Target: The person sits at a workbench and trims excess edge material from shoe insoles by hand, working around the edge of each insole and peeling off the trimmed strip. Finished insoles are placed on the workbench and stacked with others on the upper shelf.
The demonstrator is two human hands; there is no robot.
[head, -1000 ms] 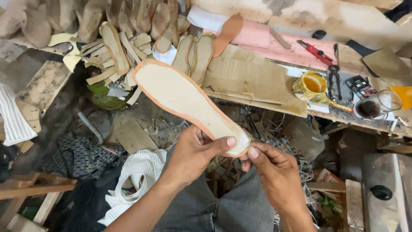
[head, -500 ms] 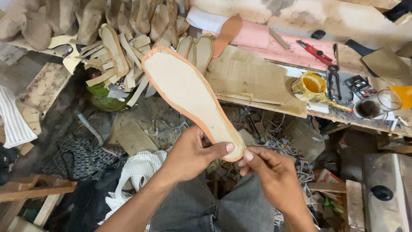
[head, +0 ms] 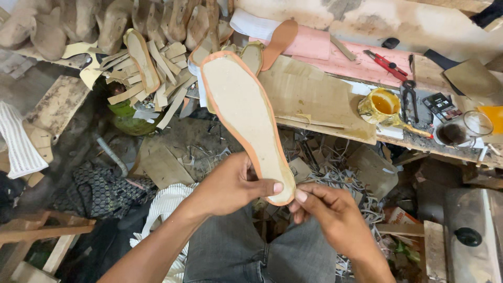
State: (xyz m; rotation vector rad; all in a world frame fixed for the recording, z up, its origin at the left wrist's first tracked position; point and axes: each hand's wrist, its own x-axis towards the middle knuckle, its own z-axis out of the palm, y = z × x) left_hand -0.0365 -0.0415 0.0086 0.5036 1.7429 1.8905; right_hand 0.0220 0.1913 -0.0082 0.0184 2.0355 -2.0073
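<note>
Orange-edged and pale on its face, the long flat shoe insole has swung from a leftward slant to pointing nearly straight away from me since a second ago, so I judge I am turning it to check its rim; my left hand is clamped on its near end, thumb on top, and my right hand pinches the heel tip, the two almost touching. Beyond my left hand lies a heap of tan sole cut-outs. Beyond my right, a worn wooden bench carries a yellow glue tin and red-handled pliers, with leather scraps littering the floor beneath.

Small dark printed packet, perhaps, on workbench.
</note>
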